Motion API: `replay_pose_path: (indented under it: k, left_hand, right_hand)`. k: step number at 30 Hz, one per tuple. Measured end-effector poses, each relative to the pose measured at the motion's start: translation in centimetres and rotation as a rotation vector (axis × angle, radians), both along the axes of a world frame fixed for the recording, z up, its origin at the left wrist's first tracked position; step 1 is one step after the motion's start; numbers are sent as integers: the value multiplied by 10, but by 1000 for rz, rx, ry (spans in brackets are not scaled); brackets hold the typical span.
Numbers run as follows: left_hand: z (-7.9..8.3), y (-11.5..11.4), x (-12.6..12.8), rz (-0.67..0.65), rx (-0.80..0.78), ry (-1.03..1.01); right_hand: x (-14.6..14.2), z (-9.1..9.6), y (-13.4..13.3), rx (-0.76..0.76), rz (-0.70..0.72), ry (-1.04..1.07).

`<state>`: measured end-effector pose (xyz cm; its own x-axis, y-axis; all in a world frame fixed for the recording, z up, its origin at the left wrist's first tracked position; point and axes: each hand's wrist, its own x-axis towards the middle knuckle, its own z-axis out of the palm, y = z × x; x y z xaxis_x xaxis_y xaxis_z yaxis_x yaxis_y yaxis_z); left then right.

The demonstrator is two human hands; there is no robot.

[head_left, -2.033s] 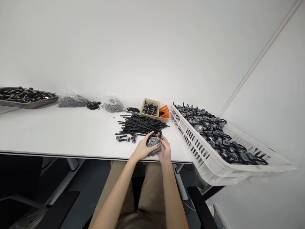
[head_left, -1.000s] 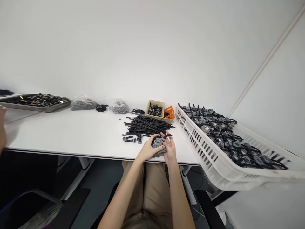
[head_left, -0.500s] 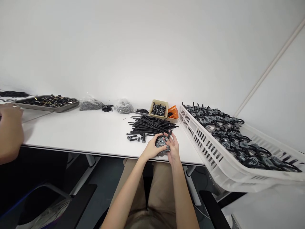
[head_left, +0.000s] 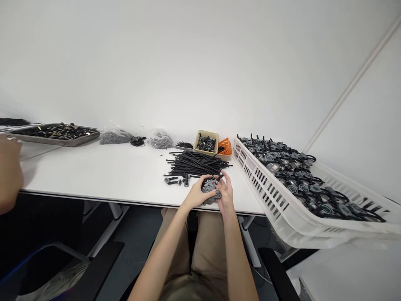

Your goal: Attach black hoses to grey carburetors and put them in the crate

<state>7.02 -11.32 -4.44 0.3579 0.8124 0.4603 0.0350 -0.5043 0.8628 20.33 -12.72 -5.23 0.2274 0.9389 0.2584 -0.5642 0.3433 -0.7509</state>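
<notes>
Near the table's front edge, both hands are around a grey part with a black tube (head_left: 208,187). My left hand (head_left: 197,194) wraps it from the left, thumb across its front. On the other side my right hand (head_left: 226,195) grips it, fingers at the small black piece (head_left: 218,179) that sticks up. The palms hide much of the part. Just left of the hands lie several small black pieces with grey round ends (head_left: 174,180). Behind them is a pile of black tubes (head_left: 196,163).
On the right stands a white slotted crate (head_left: 269,186) full of grey and black assemblies. A yellow bin (head_left: 206,142) and an orange basket (head_left: 225,146) are at the back. Further left are plastic bags (head_left: 160,139), a metal tray (head_left: 70,143) of parts and another person's hand (head_left: 9,167).
The whole view has shifted slightly, so things appear a little further left. My right fingers have closed down over the small black piece, which now leans lower.
</notes>
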Motion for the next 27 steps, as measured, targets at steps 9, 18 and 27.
replay_pose_path:
  k: [9,18,27]
  left_hand:
    - [-2,2,-1,27,0,58]
    - [1,-1,-2,-24,48,5]
    - [-2,2,0,39,-25,77]
  right_hand:
    - [3,0,-3,17,54,56]
    - [0,1,-1,66,5,-112]
    - [0,2,-8,112,21,-11]
